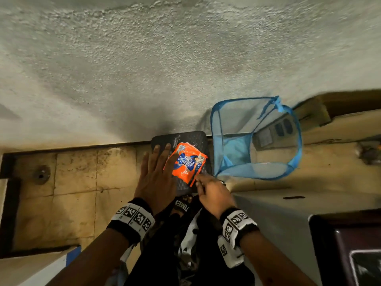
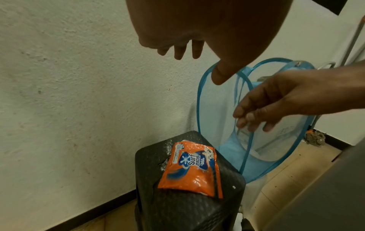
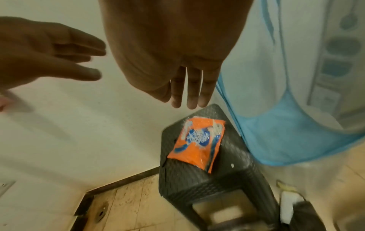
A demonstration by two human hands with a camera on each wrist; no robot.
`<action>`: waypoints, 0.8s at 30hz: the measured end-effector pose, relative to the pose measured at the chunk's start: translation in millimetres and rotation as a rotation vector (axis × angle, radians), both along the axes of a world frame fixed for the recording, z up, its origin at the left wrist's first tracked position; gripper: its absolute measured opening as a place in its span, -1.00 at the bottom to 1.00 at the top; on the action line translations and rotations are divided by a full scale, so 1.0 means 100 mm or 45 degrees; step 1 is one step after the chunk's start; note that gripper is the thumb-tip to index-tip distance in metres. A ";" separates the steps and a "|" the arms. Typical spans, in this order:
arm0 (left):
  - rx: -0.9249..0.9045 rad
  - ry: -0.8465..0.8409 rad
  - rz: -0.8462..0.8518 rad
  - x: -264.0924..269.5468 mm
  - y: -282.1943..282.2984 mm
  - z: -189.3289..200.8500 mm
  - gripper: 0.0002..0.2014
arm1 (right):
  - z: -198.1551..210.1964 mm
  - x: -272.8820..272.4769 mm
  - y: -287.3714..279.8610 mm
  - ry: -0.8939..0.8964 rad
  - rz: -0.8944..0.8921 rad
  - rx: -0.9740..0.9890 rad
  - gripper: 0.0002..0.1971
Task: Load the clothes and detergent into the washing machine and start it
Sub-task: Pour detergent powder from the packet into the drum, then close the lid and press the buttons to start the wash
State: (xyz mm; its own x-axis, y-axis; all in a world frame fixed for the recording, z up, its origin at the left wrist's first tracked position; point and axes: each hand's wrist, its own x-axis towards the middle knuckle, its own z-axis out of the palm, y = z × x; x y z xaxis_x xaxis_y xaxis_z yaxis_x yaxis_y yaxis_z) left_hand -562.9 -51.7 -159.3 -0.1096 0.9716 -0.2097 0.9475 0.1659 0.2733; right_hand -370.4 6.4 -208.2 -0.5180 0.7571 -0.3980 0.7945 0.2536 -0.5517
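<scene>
An orange detergent packet point(image 1: 187, 162) point(image 2: 191, 168) point(image 3: 197, 143) lies flat on a dark woven stool point(image 1: 193, 137) point(image 2: 177, 207) against the wall. My left hand point(image 1: 158, 174) point(image 3: 49, 51) hovers open, fingers straight, just left of the packet. My right hand point(image 1: 212, 190) point(image 2: 276, 101) hangs over the packet's near right corner with relaxed fingers point(image 3: 187, 93) and holds nothing. Both hands are above the packet and apart from it. A blue mesh laundry basket point(image 1: 233, 149) point(image 2: 199, 109) point(image 3: 286, 140) stands right of the stool; I see no clothes in it.
The grey washing machine top point(image 1: 278, 223) with its dark lid point(image 1: 350, 244) is at the lower right. A textured wall point(image 1: 185, 58) backs the stool. A tiled floor with a drain point(image 1: 41, 174) lies to the left. A cardboard box point(image 1: 340, 126) sits behind the basket.
</scene>
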 end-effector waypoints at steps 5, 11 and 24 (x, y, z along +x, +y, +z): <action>0.187 0.025 -0.122 0.19 0.08 0.51 -0.41 | 0.70 0.17 0.05 -0.057 0.088 0.311 -0.62; 0.419 -0.006 -0.374 0.77 0.44 1.17 -0.42 | 1.57 0.82 0.05 -0.124 -0.110 0.583 -0.54; 0.611 -0.120 -1.191 3.26 0.99 2.07 -0.41 | 2.64 3.13 -0.85 -0.432 -0.928 0.929 -0.59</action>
